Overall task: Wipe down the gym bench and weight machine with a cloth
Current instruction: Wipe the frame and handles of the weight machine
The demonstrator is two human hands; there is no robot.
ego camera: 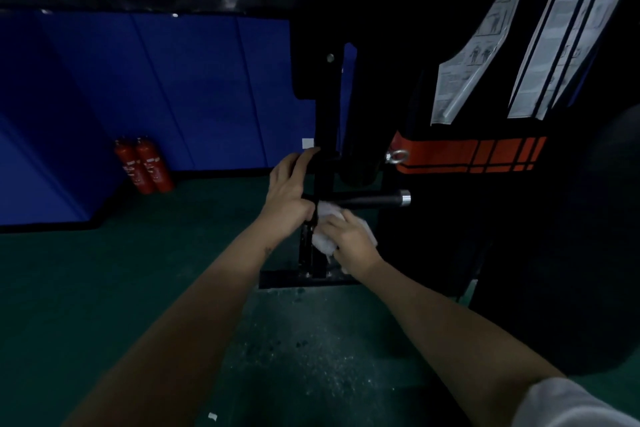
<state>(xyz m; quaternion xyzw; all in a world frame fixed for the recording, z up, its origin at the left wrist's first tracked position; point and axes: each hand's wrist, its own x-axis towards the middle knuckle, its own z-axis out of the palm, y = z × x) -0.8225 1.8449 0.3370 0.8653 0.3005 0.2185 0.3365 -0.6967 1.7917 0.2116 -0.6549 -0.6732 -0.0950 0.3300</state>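
Cloth sits bunched under the right hand, fingers curled pinching it against the black post, whose long axis runs twelve to six; left hand steadies it at ten o'clock, fingers loosely spread.

Cloth half hidden under right hand; placard print perhaps unreadable.

Two red fire extinguishers against blue wall padding

Right hand presses cloth on frame post (black).
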